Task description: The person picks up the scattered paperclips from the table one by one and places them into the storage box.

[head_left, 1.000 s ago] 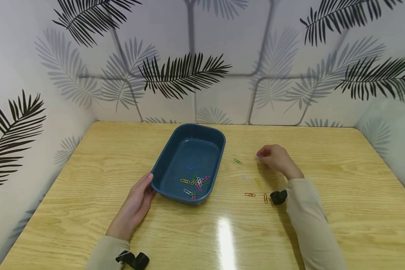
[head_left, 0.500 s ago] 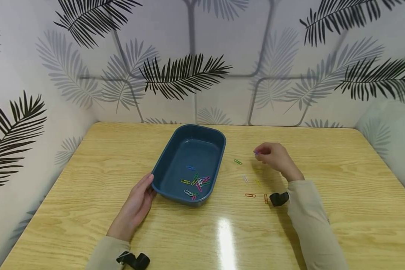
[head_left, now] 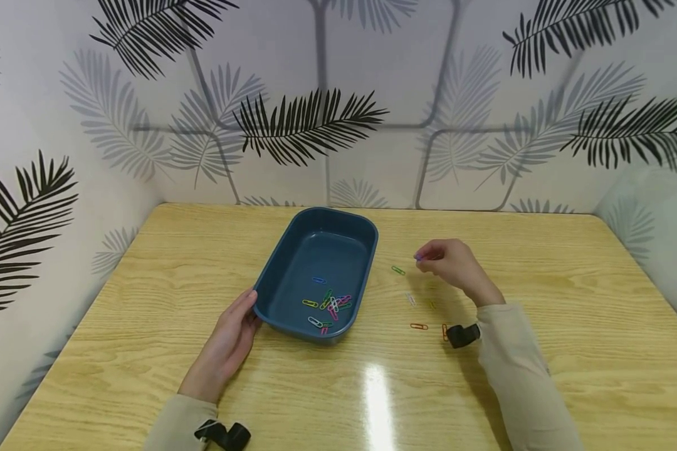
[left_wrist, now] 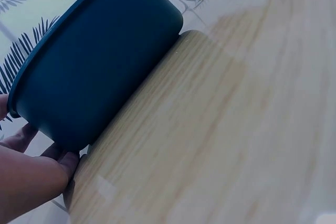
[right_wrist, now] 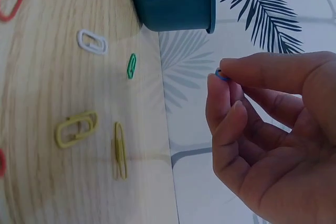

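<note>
Between thumb and fingertips my right hand (head_left: 454,264) pinches a small blue paper clip (right_wrist: 222,75), raised above the table to the right of the bin. Most of that clip is hidden by the fingers. My left hand (head_left: 230,341) holds the near left corner of a dark blue plastic bin (head_left: 276,260), thumb at the rim and fingers against the outer wall and low edge. Inside the bin, toward its near end, lie several coloured paper clips (head_left: 333,304). Below the right hand, a green paper clip (right_wrist: 132,66), a white one (right_wrist: 92,42) and two yellow ones (right_wrist: 77,128) lie on the wood.
Two orange-red paper clips (head_left: 419,326) lie nearer the front, one partly behind the right wrist's black camera (head_left: 462,336). The wooden table (head_left: 146,269) meets a leaf-patterned wall (head_left: 372,156) at its back edge.
My right hand has risen slightly and moved left toward the bin, carrying the blue paper clip. The left hand and the bin have stayed in place.
</note>
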Tool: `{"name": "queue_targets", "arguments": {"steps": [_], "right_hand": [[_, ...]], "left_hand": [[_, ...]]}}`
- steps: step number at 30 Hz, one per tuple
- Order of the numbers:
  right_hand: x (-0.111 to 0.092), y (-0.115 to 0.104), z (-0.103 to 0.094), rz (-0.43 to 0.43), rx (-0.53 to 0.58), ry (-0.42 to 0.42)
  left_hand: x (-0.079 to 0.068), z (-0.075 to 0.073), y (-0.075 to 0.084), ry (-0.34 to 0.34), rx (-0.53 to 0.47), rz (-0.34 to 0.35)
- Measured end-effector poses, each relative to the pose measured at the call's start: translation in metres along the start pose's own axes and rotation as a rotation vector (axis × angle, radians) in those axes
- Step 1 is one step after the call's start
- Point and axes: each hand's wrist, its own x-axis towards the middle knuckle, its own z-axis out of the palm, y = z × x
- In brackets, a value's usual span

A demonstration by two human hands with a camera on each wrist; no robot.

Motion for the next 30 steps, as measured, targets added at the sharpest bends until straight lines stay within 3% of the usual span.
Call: {"name": "queue_targets", "arguments": {"steps": [14, 30], "right_hand": [[-0.009, -0.019, 0.004, -0.022, 0.086, -0.027], [-0.018, -0.053, 0.033, -0.131, 0.099, -0.075]], "left_hand": [[0.001, 0.001, 0.000, 0.018, -0.017, -0.001], [0.001, 0.001, 0.000, 0.015, -0.013, -0.013]]}}
